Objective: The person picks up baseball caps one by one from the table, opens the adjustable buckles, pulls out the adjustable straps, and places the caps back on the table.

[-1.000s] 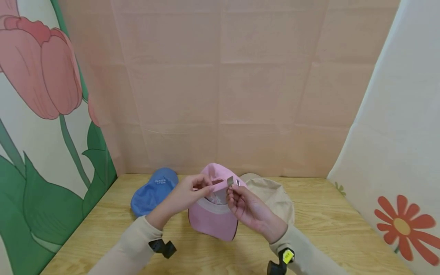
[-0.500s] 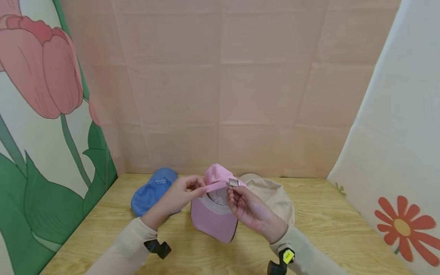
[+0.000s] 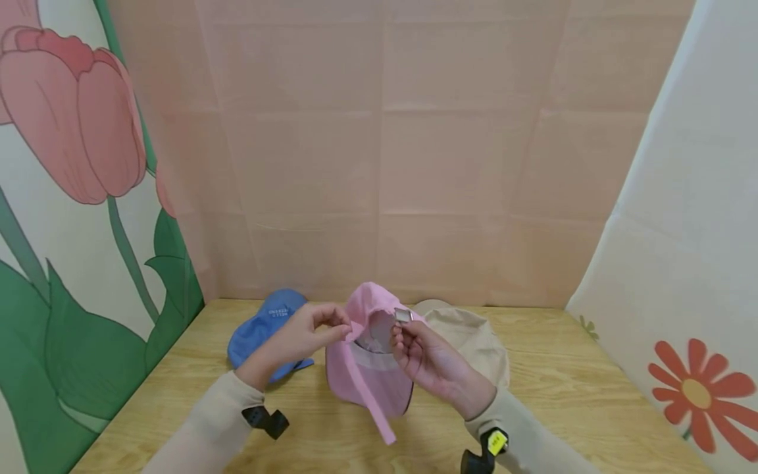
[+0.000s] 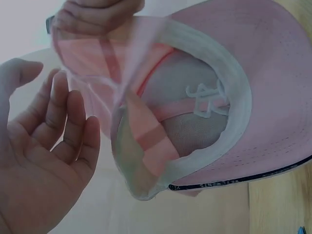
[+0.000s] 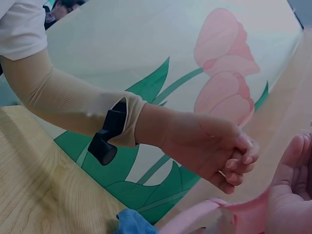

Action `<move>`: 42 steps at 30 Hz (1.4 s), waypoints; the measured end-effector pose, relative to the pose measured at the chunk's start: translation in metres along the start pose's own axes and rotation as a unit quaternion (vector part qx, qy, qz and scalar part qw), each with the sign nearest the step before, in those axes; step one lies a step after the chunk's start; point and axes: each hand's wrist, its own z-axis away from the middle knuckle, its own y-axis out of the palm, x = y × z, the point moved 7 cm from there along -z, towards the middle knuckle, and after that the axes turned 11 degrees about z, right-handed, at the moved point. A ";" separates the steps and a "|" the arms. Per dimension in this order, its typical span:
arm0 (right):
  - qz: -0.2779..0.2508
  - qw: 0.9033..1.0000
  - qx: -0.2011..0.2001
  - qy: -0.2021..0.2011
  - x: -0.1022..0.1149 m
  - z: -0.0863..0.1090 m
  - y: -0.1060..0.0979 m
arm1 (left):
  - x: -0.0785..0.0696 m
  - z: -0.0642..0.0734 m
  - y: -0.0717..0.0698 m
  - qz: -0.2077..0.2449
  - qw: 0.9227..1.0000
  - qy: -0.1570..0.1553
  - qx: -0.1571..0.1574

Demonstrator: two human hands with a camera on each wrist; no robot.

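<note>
A pink baseball cap (image 3: 368, 299) hangs over the table with its brim toward me and its inside showing. My right hand (image 3: 429, 362) pinches it at the back, by the metal buckle (image 3: 403, 315). The cap's loose strap (image 3: 368, 398) dangles down in front of the brim. Just left of the cap's back opening is my left hand (image 3: 310, 329). In the left wrist view that left hand (image 4: 51, 151) has loosely bent fingers, thumb apart from them, with nothing in it. White stitching shows inside the crown there.
On the wooden table (image 3: 556, 395), a blue cap (image 3: 260, 339) lies at the left and a beige cap (image 3: 468, 336) at the right, partly behind my right hand. Cloth backdrops (image 3: 379, 151) stand at the back and both sides.
The strap was held out between my hands and ran to the buckle; it has come free of the buckle and my left hand let it drop. The left hand moved slightly left.
</note>
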 end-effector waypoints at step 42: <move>0.088 0.995 0.004 0.054 -0.005 0.007 -0.009 | 0.035 -0.067 -0.029 -0.123 0.988 -0.063 -0.067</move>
